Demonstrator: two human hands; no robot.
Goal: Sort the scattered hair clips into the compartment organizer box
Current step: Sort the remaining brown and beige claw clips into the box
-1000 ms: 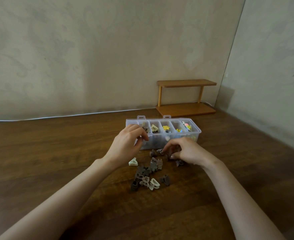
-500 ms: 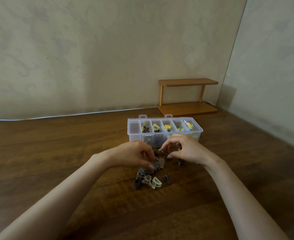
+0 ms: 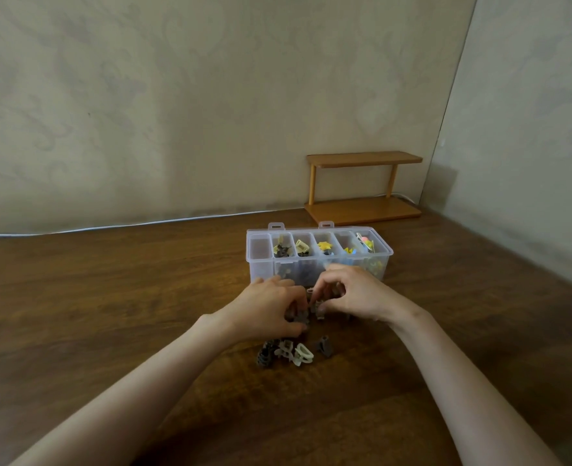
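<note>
Left hand (image 3: 271, 311): fingers curled down, thumb beneath, gripping a grey clip (image 3: 299, 316) at the top of the heap. The loose clips (image 3: 288, 353), grey and cream, lie on the table (image 3: 109, 314) just below both hands, near the box.

Right hand (image 3: 355, 294): fingers bent over a second clip (image 3: 318, 305) between the hands; whether it is actually held cannot be told.

Box (image 3: 383, 260): open and standing just behind the hands, with the leftmost compartment bare and the others part-filled. Shelf (image 3: 362, 186) behind, not involved.

Recommendation: separate tangled clips before lifting, take one colour at a time, and release low inside the matching compartment.
</note>
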